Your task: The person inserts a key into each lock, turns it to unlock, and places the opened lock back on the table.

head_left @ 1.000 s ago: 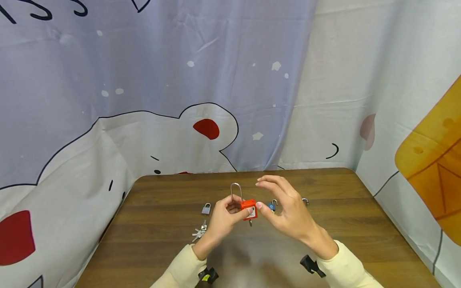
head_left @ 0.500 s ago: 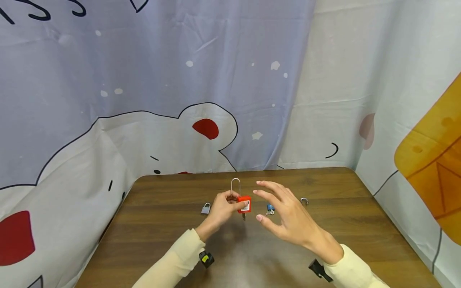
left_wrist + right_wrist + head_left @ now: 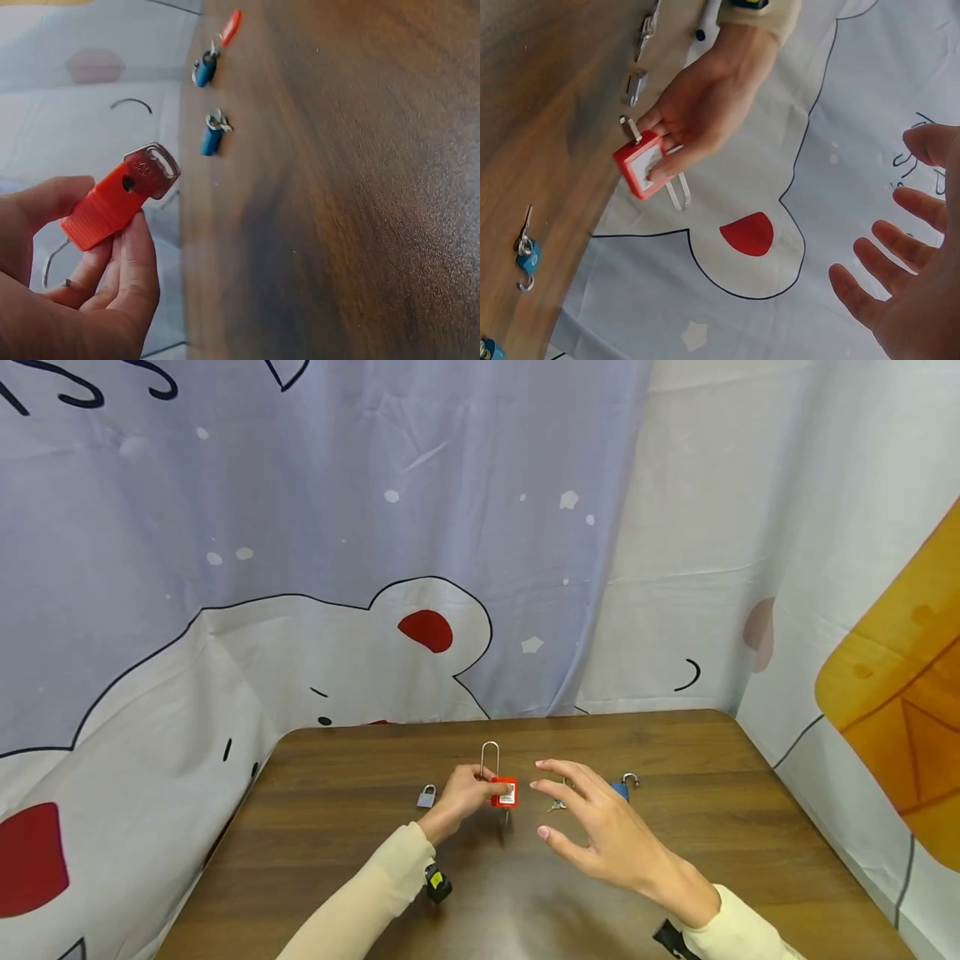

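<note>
My left hand (image 3: 461,795) pinches a red padlock (image 3: 506,792) with a white label between thumb and fingers, above the table. A key (image 3: 159,166) sits in the padlock's bottom. Its tall steel shackle (image 3: 490,756) is raised and swung out to the left of the body. My right hand (image 3: 607,831) hovers to the right of the padlock, apart from it, fingers spread and slightly bent, holding nothing. Behind its fingers, a blue padlock (image 3: 528,256) with keys lies on the table, mostly hidden in the head view.
On the wooden table (image 3: 322,860), a small silver padlock (image 3: 427,796) lies left of the left hand, with keys (image 3: 646,30) near it in the right wrist view. A second blue padlock (image 3: 621,789) lies farther right; a red tag (image 3: 231,28) lies beyond it. A printed curtain (image 3: 300,527) hangs behind.
The right hand has drawn away from the red padlock to the right and a little down. The left hand keeps holding the padlock, shifted slightly left and turned.
</note>
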A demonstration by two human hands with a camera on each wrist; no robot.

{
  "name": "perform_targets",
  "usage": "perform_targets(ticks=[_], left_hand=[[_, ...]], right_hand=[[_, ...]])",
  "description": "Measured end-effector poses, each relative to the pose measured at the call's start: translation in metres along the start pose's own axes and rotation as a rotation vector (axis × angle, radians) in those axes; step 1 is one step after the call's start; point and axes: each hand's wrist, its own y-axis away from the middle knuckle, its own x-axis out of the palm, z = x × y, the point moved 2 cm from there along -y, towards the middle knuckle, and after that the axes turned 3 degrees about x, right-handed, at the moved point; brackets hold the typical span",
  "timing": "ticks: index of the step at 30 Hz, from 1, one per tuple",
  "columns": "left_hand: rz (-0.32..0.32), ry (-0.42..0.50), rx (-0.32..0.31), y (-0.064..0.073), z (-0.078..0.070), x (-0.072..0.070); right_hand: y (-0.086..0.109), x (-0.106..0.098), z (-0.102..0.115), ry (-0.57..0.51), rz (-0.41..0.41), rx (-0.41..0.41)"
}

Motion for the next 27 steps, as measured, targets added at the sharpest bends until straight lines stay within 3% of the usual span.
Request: perform_targets(ticks=[11, 23, 27], left_hand=[[0.037, 0.061, -0.104, -0.018, 0.025, 0.007], [0.023, 0.045, -0.094, -0.029, 0.037, 0.010], [0.031, -0.019, -0.079, -0.032, 0.037, 0.009]], right_hand=[[0.005, 0.001, 0.006, -0.014, -0.002, -0.002], [0.013, 0.006, 0.004, 0.032, 0.033, 0.007], [0.017, 0.009, 0.004, 0.035, 0.049, 0.024]])
